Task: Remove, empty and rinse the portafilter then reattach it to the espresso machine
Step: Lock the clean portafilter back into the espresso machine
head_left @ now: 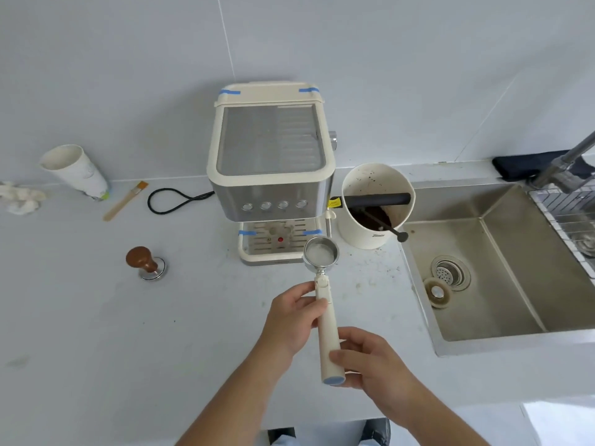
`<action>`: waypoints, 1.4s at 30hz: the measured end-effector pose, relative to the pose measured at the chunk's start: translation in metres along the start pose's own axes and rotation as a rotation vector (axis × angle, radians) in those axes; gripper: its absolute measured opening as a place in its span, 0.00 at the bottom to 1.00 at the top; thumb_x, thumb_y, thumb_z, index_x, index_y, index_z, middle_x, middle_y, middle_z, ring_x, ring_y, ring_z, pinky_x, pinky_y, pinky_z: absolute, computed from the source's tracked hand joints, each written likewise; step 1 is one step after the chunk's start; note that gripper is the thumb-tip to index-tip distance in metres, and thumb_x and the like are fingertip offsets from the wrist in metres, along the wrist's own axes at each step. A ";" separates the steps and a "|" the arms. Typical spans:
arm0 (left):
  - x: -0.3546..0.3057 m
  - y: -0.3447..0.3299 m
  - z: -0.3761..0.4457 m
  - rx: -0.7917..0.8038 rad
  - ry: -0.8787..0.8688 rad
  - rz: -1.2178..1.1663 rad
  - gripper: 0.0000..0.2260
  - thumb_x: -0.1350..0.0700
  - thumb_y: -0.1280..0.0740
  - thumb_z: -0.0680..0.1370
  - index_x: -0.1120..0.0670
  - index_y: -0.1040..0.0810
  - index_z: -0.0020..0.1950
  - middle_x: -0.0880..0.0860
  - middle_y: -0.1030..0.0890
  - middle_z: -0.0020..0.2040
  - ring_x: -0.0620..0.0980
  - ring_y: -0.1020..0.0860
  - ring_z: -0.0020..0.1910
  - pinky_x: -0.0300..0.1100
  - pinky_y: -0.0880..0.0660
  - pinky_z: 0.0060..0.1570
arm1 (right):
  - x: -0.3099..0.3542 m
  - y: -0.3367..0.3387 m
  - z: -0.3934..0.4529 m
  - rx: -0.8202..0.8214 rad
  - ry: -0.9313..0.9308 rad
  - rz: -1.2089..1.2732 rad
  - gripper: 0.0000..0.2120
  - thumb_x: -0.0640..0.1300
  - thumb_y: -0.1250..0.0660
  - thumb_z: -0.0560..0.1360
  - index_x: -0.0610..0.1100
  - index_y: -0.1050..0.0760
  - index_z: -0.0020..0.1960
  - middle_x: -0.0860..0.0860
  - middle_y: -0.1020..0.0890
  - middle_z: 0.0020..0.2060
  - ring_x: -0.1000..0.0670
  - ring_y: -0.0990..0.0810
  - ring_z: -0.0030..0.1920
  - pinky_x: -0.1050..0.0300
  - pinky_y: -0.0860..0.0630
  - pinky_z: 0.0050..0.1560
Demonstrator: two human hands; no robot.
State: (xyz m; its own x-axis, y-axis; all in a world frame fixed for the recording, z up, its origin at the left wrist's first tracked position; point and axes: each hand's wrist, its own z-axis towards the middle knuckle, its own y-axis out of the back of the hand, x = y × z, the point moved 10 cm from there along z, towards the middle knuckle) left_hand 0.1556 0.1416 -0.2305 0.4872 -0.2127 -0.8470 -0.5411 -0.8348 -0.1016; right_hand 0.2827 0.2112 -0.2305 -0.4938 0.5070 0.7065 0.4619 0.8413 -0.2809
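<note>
The portafilter (323, 259) has a steel basket and a long cream handle. Its basket looks clean and faces up, hovering just in front of the drip tray of the cream and steel espresso machine (272, 162). My left hand (294, 320) grips the upper part of the handle with the thumb near the neck. Lower down, my right hand (370, 358) holds the handle's end between fingers and thumb. To the right of the machine stands a white knock box (375, 233) with dark coffee grounds inside and a black bar across it.
A steel sink (502, 272) with a drain strainer and a loose plug lies at the right, a tap (566, 162) above it. On the counter at the left are a wooden tamper (145, 262), a brush (127, 199), a paper cup (75, 170), a crumpled tissue and the black power cord.
</note>
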 end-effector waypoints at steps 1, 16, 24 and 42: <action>0.001 0.008 0.002 0.006 0.000 0.003 0.14 0.62 0.31 0.75 0.53 0.19 0.60 0.52 0.13 0.45 0.49 0.15 0.45 0.40 0.20 0.43 | -0.002 -0.007 0.003 -0.004 0.002 0.008 0.15 0.38 0.27 0.66 0.41 0.15 0.53 0.42 0.20 0.38 0.46 0.17 0.40 0.51 0.18 0.43; 0.006 0.082 0.004 0.064 0.004 0.082 0.11 0.58 0.31 0.73 0.43 0.20 0.51 0.51 0.13 0.45 0.51 0.16 0.48 0.46 0.19 0.52 | -0.030 -0.079 0.035 0.004 -0.102 -0.039 0.13 0.33 0.28 0.74 0.36 0.22 0.58 0.33 0.17 0.54 0.45 0.15 0.42 0.54 0.18 0.40; 0.002 0.095 0.009 0.058 0.050 0.183 0.10 0.58 0.31 0.74 0.47 0.19 0.53 0.47 0.13 0.43 0.45 0.15 0.44 0.40 0.19 0.48 | -0.026 -0.092 0.043 0.068 -0.133 -0.041 0.23 0.37 0.24 0.65 0.37 0.21 0.59 0.38 0.18 0.50 0.43 0.16 0.43 0.46 0.17 0.43; -0.223 0.084 -0.063 -0.116 -1.037 0.869 0.09 0.54 0.32 0.75 0.55 0.16 0.52 0.46 0.17 0.44 0.44 0.20 0.44 0.39 0.25 0.47 | 0.009 -0.098 0.068 0.126 -0.118 -0.072 0.22 0.34 0.25 0.64 0.36 0.22 0.57 0.38 0.18 0.49 0.40 0.15 0.44 0.44 0.17 0.41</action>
State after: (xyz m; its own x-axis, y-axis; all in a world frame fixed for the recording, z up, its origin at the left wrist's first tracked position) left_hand 0.0445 0.0873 -0.0175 -0.7426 -0.2540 -0.6197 -0.3218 -0.6762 0.6628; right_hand 0.1830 0.1458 -0.2402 -0.6084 0.4570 0.6489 0.3302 0.8892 -0.3167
